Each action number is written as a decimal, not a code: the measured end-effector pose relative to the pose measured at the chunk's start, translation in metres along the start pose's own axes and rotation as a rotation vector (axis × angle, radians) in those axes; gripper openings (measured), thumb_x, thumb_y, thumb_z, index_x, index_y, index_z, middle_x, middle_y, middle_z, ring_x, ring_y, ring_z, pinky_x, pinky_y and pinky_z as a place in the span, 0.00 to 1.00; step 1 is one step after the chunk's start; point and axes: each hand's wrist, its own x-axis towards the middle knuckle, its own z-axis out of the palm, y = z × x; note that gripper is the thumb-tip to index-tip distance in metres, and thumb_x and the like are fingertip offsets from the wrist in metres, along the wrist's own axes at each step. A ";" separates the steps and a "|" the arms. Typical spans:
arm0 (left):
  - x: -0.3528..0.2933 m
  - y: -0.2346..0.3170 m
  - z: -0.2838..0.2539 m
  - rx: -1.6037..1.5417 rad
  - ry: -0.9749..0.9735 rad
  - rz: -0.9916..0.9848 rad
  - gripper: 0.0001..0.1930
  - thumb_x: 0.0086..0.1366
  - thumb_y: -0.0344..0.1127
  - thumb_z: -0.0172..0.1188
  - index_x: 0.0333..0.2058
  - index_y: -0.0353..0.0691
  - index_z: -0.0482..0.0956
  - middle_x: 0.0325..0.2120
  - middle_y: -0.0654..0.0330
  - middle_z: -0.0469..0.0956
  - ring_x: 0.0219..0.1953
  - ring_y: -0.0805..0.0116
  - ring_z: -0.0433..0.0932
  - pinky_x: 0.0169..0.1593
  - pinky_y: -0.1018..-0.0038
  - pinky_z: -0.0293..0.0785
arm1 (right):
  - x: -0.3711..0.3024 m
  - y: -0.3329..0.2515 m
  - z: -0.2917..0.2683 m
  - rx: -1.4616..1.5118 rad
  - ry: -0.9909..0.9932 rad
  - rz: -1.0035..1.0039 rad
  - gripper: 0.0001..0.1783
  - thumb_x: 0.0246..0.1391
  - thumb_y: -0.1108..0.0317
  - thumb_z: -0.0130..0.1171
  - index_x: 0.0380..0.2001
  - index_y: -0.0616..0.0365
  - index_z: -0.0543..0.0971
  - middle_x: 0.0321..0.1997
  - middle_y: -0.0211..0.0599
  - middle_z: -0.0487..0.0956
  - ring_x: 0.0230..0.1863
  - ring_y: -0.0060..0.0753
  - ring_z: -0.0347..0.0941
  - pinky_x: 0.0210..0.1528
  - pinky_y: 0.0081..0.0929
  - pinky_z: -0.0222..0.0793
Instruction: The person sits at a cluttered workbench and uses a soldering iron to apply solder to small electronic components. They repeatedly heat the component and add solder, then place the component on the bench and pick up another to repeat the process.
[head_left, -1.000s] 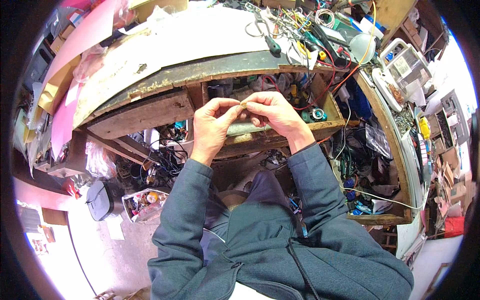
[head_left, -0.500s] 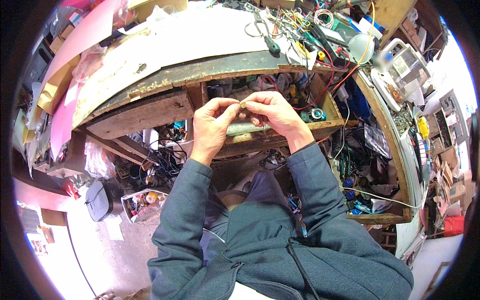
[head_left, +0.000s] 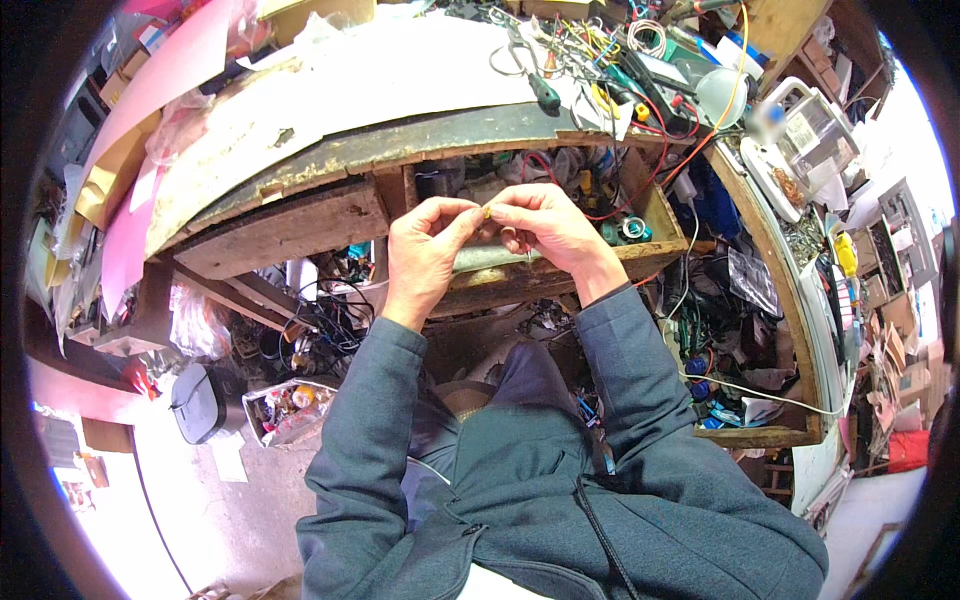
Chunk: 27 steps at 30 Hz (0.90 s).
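A small yellow, brass-like piece (head_left: 487,213) is pinched between the fingertips of both hands, above an open drawer (head_left: 600,262) full of parts. My left hand (head_left: 424,252) is closed on it with thumb and forefinger. From the other side my right hand (head_left: 556,232) pinches it too, its remaining fingers curled under. Below those curled fingers a thin metal tip (head_left: 528,256) shows; what it belongs to is hidden. The piece is too small for its exact kind to be made out.
The workbench (head_left: 400,75) runs across beyond my hands, bearing a green-handled screwdriver (head_left: 545,95) and tangled wires. A second open drawer (head_left: 760,437) stands at my right. On the floor to the left are a black bin (head_left: 207,403) and a box of scraps (head_left: 290,408).
The small yellow piece has turned slightly between my fingertips. Both hands stay in nearly the same place.
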 end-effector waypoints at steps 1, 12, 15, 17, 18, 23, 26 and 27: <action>0.001 0.000 0.000 0.004 -0.001 0.000 0.07 0.64 0.30 0.65 0.38 0.33 0.83 0.30 0.61 0.83 0.33 0.77 0.80 0.40 0.79 0.76 | 0.000 0.000 -0.001 -0.010 0.004 -0.003 0.10 0.61 0.63 0.61 0.35 0.59 0.83 0.29 0.30 0.83 0.23 0.14 0.73 0.25 0.13 0.65; 0.003 0.005 0.005 -0.037 -0.013 -0.001 0.05 0.62 0.28 0.66 0.36 0.34 0.82 0.29 0.63 0.83 0.31 0.76 0.80 0.38 0.80 0.75 | 0.004 0.006 -0.006 0.026 -0.041 -0.063 0.10 0.60 0.63 0.62 0.34 0.59 0.83 0.28 0.28 0.81 0.24 0.14 0.71 0.25 0.14 0.65; 0.004 0.003 0.004 -0.052 -0.022 -0.003 0.05 0.63 0.28 0.65 0.36 0.34 0.82 0.29 0.62 0.83 0.31 0.76 0.80 0.38 0.80 0.75 | 0.005 0.006 -0.005 0.065 -0.043 -0.085 0.10 0.59 0.63 0.63 0.33 0.60 0.82 0.27 0.28 0.81 0.23 0.16 0.71 0.24 0.15 0.64; 0.003 0.001 0.003 -0.003 -0.019 0.006 0.05 0.63 0.27 0.64 0.36 0.34 0.82 0.29 0.62 0.83 0.31 0.76 0.79 0.37 0.80 0.75 | 0.005 0.006 -0.003 0.076 -0.049 -0.085 0.10 0.59 0.64 0.63 0.32 0.60 0.82 0.27 0.29 0.81 0.23 0.16 0.71 0.25 0.15 0.64; 0.002 0.002 0.004 -0.025 -0.025 0.004 0.04 0.63 0.27 0.64 0.36 0.34 0.82 0.29 0.62 0.83 0.31 0.76 0.79 0.37 0.80 0.75 | 0.004 0.005 -0.003 0.088 -0.049 -0.099 0.10 0.59 0.64 0.63 0.33 0.61 0.82 0.28 0.30 0.82 0.23 0.17 0.71 0.25 0.16 0.65; 0.003 0.000 0.003 -0.043 -0.052 -0.002 0.05 0.63 0.27 0.64 0.37 0.33 0.82 0.29 0.61 0.83 0.31 0.76 0.79 0.38 0.80 0.75 | 0.000 0.003 -0.003 0.076 -0.033 -0.103 0.08 0.58 0.68 0.64 0.34 0.62 0.82 0.29 0.33 0.81 0.24 0.18 0.71 0.25 0.15 0.63; 0.003 0.000 0.001 -0.047 -0.077 0.018 0.06 0.63 0.28 0.65 0.37 0.33 0.82 0.30 0.61 0.83 0.31 0.76 0.79 0.38 0.79 0.77 | -0.001 0.002 -0.002 0.098 -0.046 -0.129 0.08 0.58 0.68 0.64 0.34 0.62 0.81 0.29 0.34 0.81 0.24 0.18 0.71 0.24 0.15 0.62; 0.003 0.000 0.002 -0.040 -0.063 0.018 0.06 0.64 0.29 0.65 0.37 0.33 0.82 0.29 0.62 0.82 0.30 0.76 0.79 0.37 0.79 0.76 | -0.002 0.001 -0.003 0.107 -0.032 -0.134 0.08 0.57 0.68 0.64 0.35 0.62 0.80 0.29 0.35 0.81 0.24 0.18 0.71 0.24 0.15 0.63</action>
